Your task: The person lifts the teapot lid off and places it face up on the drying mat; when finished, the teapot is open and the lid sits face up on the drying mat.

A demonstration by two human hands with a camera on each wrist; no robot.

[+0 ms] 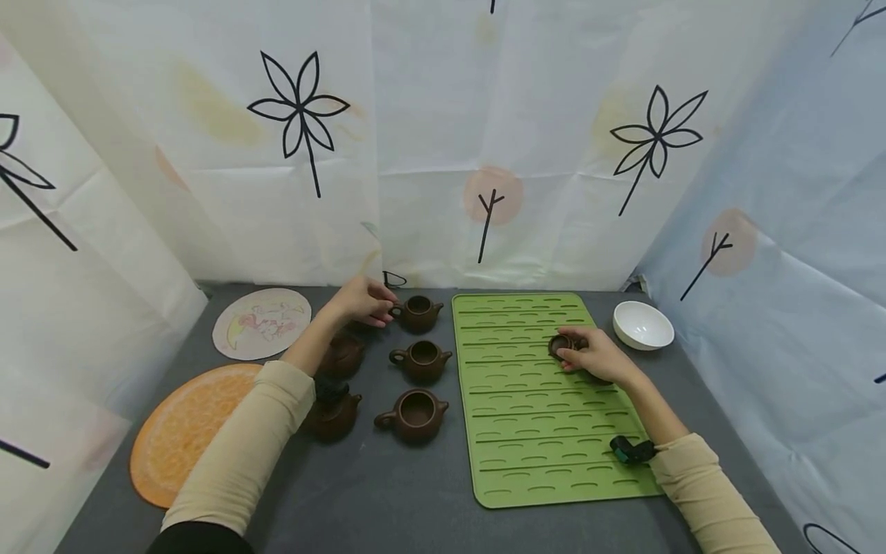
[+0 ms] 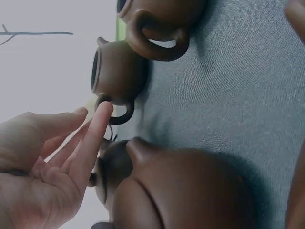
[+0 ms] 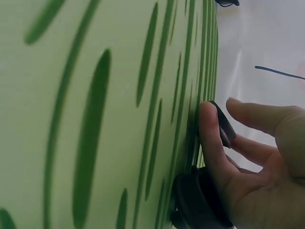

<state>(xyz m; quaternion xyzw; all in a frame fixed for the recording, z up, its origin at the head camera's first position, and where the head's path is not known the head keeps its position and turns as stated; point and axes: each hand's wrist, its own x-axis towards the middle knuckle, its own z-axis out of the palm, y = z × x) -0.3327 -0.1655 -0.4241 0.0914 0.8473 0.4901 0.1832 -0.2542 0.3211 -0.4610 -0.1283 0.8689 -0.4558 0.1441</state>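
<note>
Three lidless brown teapots stand in a column on the grey table (image 1: 388,492): far (image 1: 418,313), middle (image 1: 422,360), near (image 1: 415,415). My left hand (image 1: 367,300) reaches to the far teapot (image 2: 116,71), and a straight fingertip (image 2: 102,112) touches its handle. Two more teapots (image 1: 342,355) (image 1: 332,415) sit partly hidden behind my left forearm. My right hand (image 1: 595,358) rests on the green ridged mat (image 1: 533,431) and pinches a small brown lid (image 1: 562,344) (image 3: 223,125) at its fingertips. A second dark lid (image 3: 195,202) lies under the palm.
A white bowl (image 1: 642,325) sits right of the mat near the back. A round printed mat (image 1: 261,323) and an orange-slice mat (image 1: 187,431) lie at the left. Patterned cloth walls close in the table on three sides.
</note>
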